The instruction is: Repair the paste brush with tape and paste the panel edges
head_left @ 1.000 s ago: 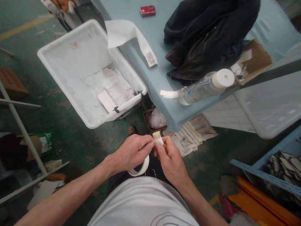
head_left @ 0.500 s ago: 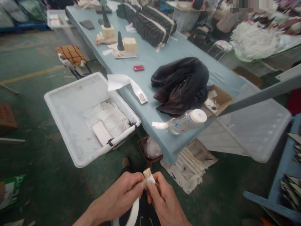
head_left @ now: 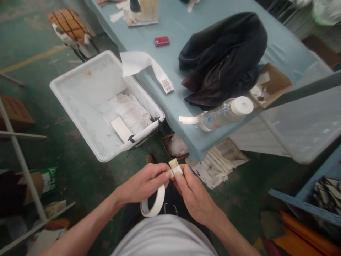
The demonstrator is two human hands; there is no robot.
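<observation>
In front of my waist, my right hand (head_left: 195, 197) is closed round a small brush (head_left: 174, 163) with its pale, stubby bristles pointing away from me. White tape (head_left: 177, 170) circles the brush just below the bristles. My left hand (head_left: 149, 180) is closed beside it, fingertips pinching at the tape by the brush. From under the left palm hangs a roll of white masking tape (head_left: 160, 201). The brush handle is hidden inside my right fingers.
A white plastic tub (head_left: 80, 85) with cloth inside stands front left of the blue-covered table (head_left: 165, 103). On the table lie a dark jacket (head_left: 226, 53), a clear bottle (head_left: 221, 115) and a small red box (head_left: 161, 41). Flattened cardboard (head_left: 221, 167) lies on the floor.
My view has tilted downward, so the hands sit higher and more of the tape roll and my shirt show. Both hands keep their hold on brush and tape.
</observation>
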